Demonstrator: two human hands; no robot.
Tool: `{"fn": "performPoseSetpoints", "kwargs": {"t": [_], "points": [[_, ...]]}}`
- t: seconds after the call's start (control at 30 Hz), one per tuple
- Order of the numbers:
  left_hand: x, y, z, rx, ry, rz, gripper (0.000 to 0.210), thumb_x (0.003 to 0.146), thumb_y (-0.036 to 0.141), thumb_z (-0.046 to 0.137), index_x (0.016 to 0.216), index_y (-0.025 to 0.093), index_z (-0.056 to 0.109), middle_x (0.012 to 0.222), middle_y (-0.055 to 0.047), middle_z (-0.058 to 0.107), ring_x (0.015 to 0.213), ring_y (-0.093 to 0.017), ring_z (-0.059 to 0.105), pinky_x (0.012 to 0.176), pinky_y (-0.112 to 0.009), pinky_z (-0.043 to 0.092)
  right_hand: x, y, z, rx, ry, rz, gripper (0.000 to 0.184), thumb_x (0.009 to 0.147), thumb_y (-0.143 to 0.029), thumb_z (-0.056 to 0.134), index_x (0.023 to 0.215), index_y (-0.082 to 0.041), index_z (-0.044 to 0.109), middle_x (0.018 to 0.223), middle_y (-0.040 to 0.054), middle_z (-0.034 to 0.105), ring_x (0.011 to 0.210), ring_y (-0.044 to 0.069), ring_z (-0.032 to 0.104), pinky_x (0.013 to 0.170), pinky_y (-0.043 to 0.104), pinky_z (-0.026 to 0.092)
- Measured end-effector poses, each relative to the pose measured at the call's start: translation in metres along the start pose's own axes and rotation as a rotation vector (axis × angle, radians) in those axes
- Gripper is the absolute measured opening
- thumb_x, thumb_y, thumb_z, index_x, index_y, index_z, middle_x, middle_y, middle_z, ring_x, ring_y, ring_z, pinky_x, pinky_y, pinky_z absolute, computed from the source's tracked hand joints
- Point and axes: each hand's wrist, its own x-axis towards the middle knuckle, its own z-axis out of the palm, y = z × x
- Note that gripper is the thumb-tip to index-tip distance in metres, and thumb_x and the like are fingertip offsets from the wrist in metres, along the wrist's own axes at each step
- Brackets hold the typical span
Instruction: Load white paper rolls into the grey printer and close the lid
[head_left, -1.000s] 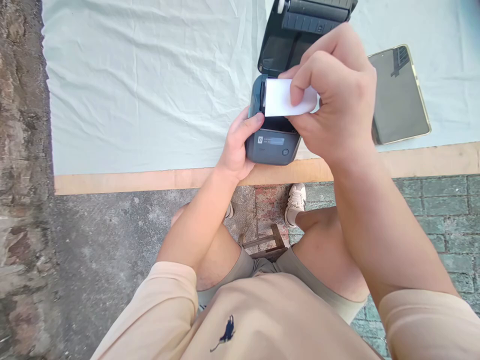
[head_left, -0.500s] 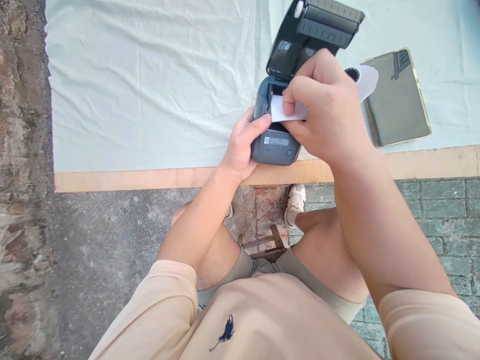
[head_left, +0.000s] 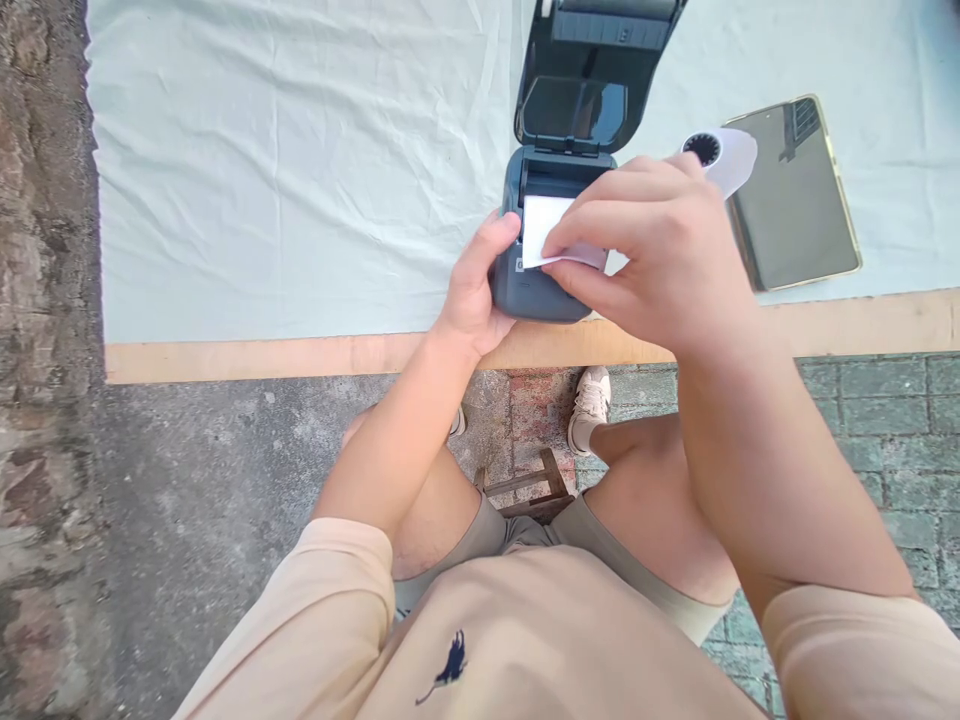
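A dark label printer [head_left: 536,297] is held over the table's near edge, its lid [head_left: 589,95] swung up and back. My left hand [head_left: 478,285] wraps round the printer's left side, thumb on the rim. White label paper [head_left: 546,222] comes out of the printer's bay and lies over its front edge. My right hand [head_left: 660,250] pinches this paper between thumb and fingers from the right. The fingers hide part of the paper and the right side of the bay.
A white roll with a black core [head_left: 703,150] lies right of the printer, against a tablet in a clear case [head_left: 799,200]. A pale cloth [head_left: 300,180] covers the table, with a wooden strip [head_left: 300,357] along its near edge. Below is a wooden stool [head_left: 529,485].
The printer has turned slightly, and its open lid has swung left to stand straighter. My right hand has come down and toward me, drawing the paper over the printer's front.
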Motion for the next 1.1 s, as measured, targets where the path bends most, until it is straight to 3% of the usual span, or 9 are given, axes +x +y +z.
{"fn": "performPoseSetpoints", "kwargs": {"t": [0.17,0.23,0.33,0.4,0.53,0.67,0.8,0.97,1.1], "points": [[0.0,-0.003,-0.006,0.068,-0.015,0.025,0.012,0.082,0.014,0.049,0.092,0.016,0.057,0.076,0.002,0.059,0.103,-0.016,0.068,0.09,-0.026,0.055,-0.005,0.002,0.007,0.129,0.103,-0.111,0.017,0.08,-0.041,0.061,0.069,-0.027,0.064,0.078,-0.0009,0.067,0.081,0.02,0.056,0.079,0.043,0.037],[0.0,-0.004,-0.008,0.083,-0.037,0.037,0.017,0.08,0.012,0.052,0.095,0.017,0.057,0.078,0.002,0.062,0.107,-0.017,0.067,0.092,-0.027,0.055,-0.005,0.005,0.005,0.198,0.271,-0.126,0.02,0.082,-0.043,0.059,0.073,-0.025,0.061,0.079,0.001,0.063,0.085,0.02,0.056,0.081,0.043,0.041],[-0.001,-0.005,-0.009,0.099,-0.077,0.033,0.022,0.078,0.014,0.056,0.1,0.018,0.058,0.083,0.001,0.066,0.122,-0.022,0.06,0.098,-0.035,0.054,-0.001,0.01,-0.001,0.268,0.544,-0.013,0.02,0.087,-0.044,0.051,0.096,-0.026,0.056,0.1,0.0043,0.055,0.107,0.021,0.052,0.082,0.037,0.046],[-0.001,-0.005,-0.011,0.12,-0.083,0.031,0.023,0.076,0.016,0.058,0.1,0.019,0.059,0.088,0.0,0.068,0.127,-0.025,0.057,0.099,-0.039,0.054,0.004,0.011,-0.004,0.373,0.579,0.073,0.025,0.089,-0.041,0.049,0.109,-0.026,0.05,0.114,0.0041,0.048,0.108,0.018,0.052,0.085,0.034,0.048],[-0.001,-0.005,-0.013,0.148,-0.062,0.027,0.025,0.072,0.021,0.062,0.097,0.02,0.06,0.091,0.001,0.069,0.129,-0.027,0.055,0.1,-0.04,0.054,0.009,0.01,-0.003,0.616,0.488,0.164,0.018,0.092,-0.031,0.043,0.105,-0.025,0.052,0.113,0.0034,0.051,0.091,0.013,0.057,0.085,0.032,0.049],[-0.001,-0.004,-0.012,0.14,-0.084,0.029,0.03,0.067,0.025,0.069,0.096,0.022,0.06,0.093,0.001,0.069,0.133,-0.027,0.051,0.104,-0.04,0.052,0.007,0.011,0.005,0.639,0.26,0.15,0.012,0.089,-0.028,0.048,0.1,-0.029,0.053,0.106,-0.0008,0.059,0.107,0.015,0.054,0.094,0.033,0.047],[-0.002,-0.004,-0.011,0.11,-0.077,0.052,0.025,0.07,0.028,0.069,0.092,0.021,0.061,0.084,0.002,0.069,0.126,-0.025,0.058,0.102,-0.037,0.053,0.003,0.012,0.012,0.609,0.092,0.273,0.036,0.08,-0.024,0.061,0.114,-0.027,0.048,0.12,0.0013,0.055,0.1,0.015,0.056,0.085,0.031,0.049],[-0.002,-0.003,-0.008,0.098,-0.003,-0.006,0.024,0.081,0.041,0.06,0.092,0.02,0.062,0.085,0.001,0.07,0.118,-0.022,0.063,0.099,-0.034,0.054,-0.001,0.014,0.018,0.849,0.004,0.32,0.068,0.069,-0.046,0.076,0.124,-0.032,0.038,0.115,0.0017,0.054,0.089,0.014,0.057,0.07,0.026,0.049],[-0.003,0.001,-0.004,0.087,-0.002,-0.03,0.026,0.083,0.043,0.056,0.091,0.018,0.062,0.085,-0.003,0.071,0.124,-0.026,0.058,0.104,-0.034,0.05,-0.002,0.014,0.022,0.794,0.043,0.289,0.066,0.064,-0.048,0.079,0.115,-0.032,0.039,0.107,0.0003,0.055,0.087,0.014,0.054,0.065,0.026,0.048]]}}
